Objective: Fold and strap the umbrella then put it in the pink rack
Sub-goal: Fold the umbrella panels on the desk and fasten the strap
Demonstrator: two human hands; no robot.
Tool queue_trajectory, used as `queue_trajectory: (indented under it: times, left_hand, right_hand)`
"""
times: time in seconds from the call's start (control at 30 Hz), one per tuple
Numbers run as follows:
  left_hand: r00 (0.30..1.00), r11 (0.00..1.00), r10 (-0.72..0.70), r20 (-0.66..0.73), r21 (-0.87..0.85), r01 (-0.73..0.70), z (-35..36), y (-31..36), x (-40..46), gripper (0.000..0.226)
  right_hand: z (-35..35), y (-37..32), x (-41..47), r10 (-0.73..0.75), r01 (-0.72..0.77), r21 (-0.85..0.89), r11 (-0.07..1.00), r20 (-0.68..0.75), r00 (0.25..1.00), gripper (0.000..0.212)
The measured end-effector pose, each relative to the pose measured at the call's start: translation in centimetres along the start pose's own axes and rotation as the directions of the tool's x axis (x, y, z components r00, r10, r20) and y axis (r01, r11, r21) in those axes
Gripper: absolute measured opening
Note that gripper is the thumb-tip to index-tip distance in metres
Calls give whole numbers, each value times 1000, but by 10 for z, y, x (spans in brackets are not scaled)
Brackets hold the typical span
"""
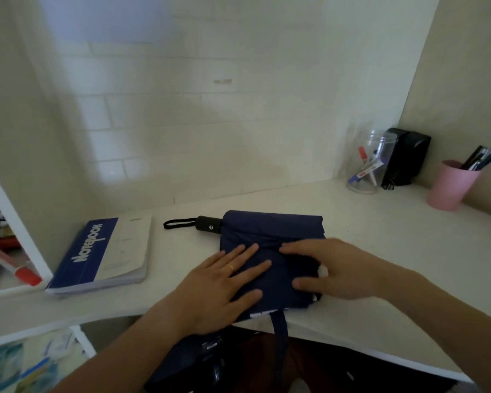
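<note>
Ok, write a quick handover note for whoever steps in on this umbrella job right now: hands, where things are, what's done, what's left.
Left hand: flat, fingers straight, pressing the navy canopy.
Right hand: also laid on the canopy, fingers stretched toward the left, gripping nothing.
Umbrella: lying on the white desk, black handle pointing left, fabric flattened and partly folded, strap hanging off the front edge.
Pink cup stands far right, holding pens.
Done: collapsed, fabric smoothed.
Left: roll, strap, put it in the rack.
</note>
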State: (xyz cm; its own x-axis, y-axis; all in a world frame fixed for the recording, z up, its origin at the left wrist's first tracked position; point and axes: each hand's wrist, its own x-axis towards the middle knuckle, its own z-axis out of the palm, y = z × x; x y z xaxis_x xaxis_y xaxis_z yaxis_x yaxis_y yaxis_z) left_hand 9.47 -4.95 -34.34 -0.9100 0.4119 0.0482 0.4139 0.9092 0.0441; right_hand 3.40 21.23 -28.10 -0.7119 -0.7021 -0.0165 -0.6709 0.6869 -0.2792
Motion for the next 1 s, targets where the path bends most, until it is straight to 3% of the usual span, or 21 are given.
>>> queue_trajectory:
  times: [0.07, 0.1, 0.13, 0.2, 0.27, 0.37, 0.47, 0.53, 0.6, 0.67, 0.73, 0.77, 0.83, 0.93, 1.0]
  left_hand:
    - [1000, 1000, 20, -17, 11, -20, 0, 0, 1, 57]
    - [999, 1000, 28, -35, 5, -28, 0, 0, 1, 56]
    - [998, 999, 32, -50, -5, -32, 1, 1, 0, 56]
    - [997, 999, 30, -72, -24, -32, 2, 1, -1, 55]
    - [995, 999, 32, -91, -35, -35, 4, 1, -2, 54]
    - [991, 999, 46, -123, -20, -48, 5, 0, 0, 55]
    - [985, 999, 55, -163, 9, -54, 8, -2, 0, 57]
    - [979, 998, 57, -196, 42, -50, 10, -3, -1, 58]
    - [976, 998, 54, -211, 53, -43, 10, -3, -2, 59]
    - [974, 998, 53, -221, 45, -45, 10, -3, -3, 59]
    - [970, 998, 60, -234, 47, -51, 11, -3, -2, 59]
    - [969, 998, 61, -240, 48, -51, 12, -4, -2, 59]
    - [971, 998, 56, -234, 48, -46, 13, -5, -2, 59]
    - [971, 998, 61, -231, 44, -53, 12, -3, -3, 60]
    - [970, 998, 58, -236, 20, -55, 10, -1, -5, 61]
  right_hand:
    - [-24, 9, 22, 123, -38, 279, 960, -294, 948, 39]
    - [-35, 18, 37, 245, -106, 368, 924, -355, 902, 33]
    - [-43, 26, 52, 367, -211, 439, 873, -307, 878, 37]
    - [-49, 41, 77, 520, -436, 518, 736, -20, 854, 53]
    - [-50, 51, 93, 514, -523, 456, 720, 155, 843, 49]
    - [-55, 52, 105, 403, -393, 451, 802, 78, 912, 18]
    - [-58, 42, 106, 314, -314, 392, 865, 67, 947, 7]
    - [-56, 36, 103, 254, -215, 354, 910, -67, 965, 4]
    - [-56, 26, 92, 172, -73, 330, 941, -282, 944, 4]
    - [-55, 15, 75, 94, 99, 348, 932, -498, 862, 7]
    - [-56, 5, 57, 56, 251, 431, 867, -584, 810, 8]
    - [-56, 2, 49, 57, 260, 470, 844, -560, 826, 8]
    - [-54, 2, 42, 152, 102, 515, 851, -428, 891, 18]
    - [-50, 10, 41, 418, -239, 595, 767, -181, 890, 74]
    - [-48, 9, 41, 418, -259, 632, 731, -113, 902, 99]
